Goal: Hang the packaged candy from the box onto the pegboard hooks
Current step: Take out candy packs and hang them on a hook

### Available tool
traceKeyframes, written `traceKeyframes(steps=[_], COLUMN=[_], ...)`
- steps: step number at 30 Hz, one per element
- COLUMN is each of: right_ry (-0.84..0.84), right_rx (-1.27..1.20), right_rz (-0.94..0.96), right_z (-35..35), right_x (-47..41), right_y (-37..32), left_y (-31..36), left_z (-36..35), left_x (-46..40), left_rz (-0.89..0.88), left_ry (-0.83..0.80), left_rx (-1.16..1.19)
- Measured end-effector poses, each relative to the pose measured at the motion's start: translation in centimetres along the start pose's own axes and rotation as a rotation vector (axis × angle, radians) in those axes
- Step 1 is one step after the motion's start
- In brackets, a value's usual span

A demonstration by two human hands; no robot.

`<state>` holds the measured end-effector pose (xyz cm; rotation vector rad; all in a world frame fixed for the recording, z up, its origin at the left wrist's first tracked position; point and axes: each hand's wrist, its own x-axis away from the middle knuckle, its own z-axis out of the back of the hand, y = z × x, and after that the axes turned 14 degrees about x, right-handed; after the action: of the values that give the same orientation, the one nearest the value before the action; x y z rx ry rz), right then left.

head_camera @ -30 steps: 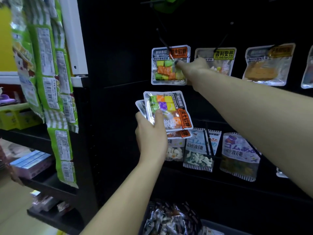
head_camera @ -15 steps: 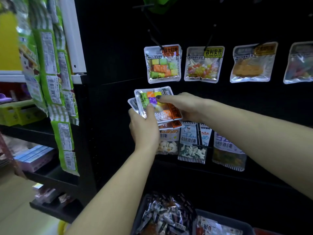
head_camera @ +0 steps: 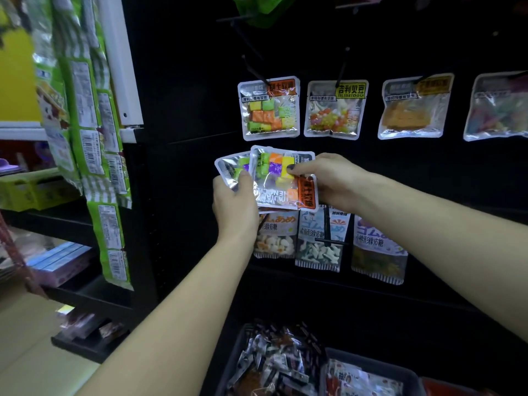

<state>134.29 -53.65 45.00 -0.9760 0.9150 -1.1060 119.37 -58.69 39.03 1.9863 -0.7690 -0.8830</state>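
My left hand (head_camera: 233, 202) holds a small fanned stack of clear candy packs (head_camera: 228, 168) in front of the black pegboard (head_camera: 185, 81). My right hand (head_camera: 328, 178) pinches the front pack (head_camera: 281, 181) of that stack, thumb on its coloured cubes, fingers behind it. One matching pack (head_camera: 268, 108) with green and orange cubes hangs on a hook (head_camera: 253, 71) just above. A dark box (head_camera: 257, 364) of mixed candy packs sits at the bottom of the view.
More packs hang right of the cube pack: jelly beans (head_camera: 334, 110), an orange-filled pack (head_camera: 413, 107), a blurred one (head_camera: 497, 107). A lower row of gummy bags (head_camera: 318, 238) hangs behind my hands. Green snack strips (head_camera: 94, 138) dangle at left beside side shelves (head_camera: 57, 218).
My right hand left the hung pack on the upper hook, came down to the stack in my left hand and took hold of the front pack.
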Motion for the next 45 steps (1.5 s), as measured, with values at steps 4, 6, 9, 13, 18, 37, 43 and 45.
traceKeyframes(steps=[4,6,9,13,18,37,43,45], right_ry=[0.05,0.071,0.033,-0.048,-0.127,-0.197,-0.017,0.009], right_rx=[-0.034,-0.023,0.026,0.247,0.484,0.328,0.208,0.207], right_rz=[0.055,0.089,0.116,0.195,0.276,0.114,0.222,0.244], right_z=[0.9,1.5,2.4,2.8,3.3,1.3,-0.9,-1.4], right_x=[1.3,2.0,2.8,4.1,5.6,7.4,6.8,6.9], right_y=[-0.3,-0.7,-1.4,-2.4,-4.4,-5.7,-5.4,-5.5], left_y=[0.5,0.8,1.7,2.5,3.6,5.1,5.5,5.8], left_z=[0.4,0.8,1.7,3.0,3.5,4.9,4.8,4.7], left_x=[0.4,0.6,0.8,0.4,1.1,2.1,1.7,1.6], left_rz=[-0.006,-0.001,-0.019,-0.095,0.006,-0.159,-0.183,-0.198], left_ry=[-0.062,-0.083,-0.137,-0.302,-0.342,-0.392,-0.33,-0.321], left_rx=[0.008,-0.004,-0.049,-0.123,-0.097,0.101,0.102,0.088])
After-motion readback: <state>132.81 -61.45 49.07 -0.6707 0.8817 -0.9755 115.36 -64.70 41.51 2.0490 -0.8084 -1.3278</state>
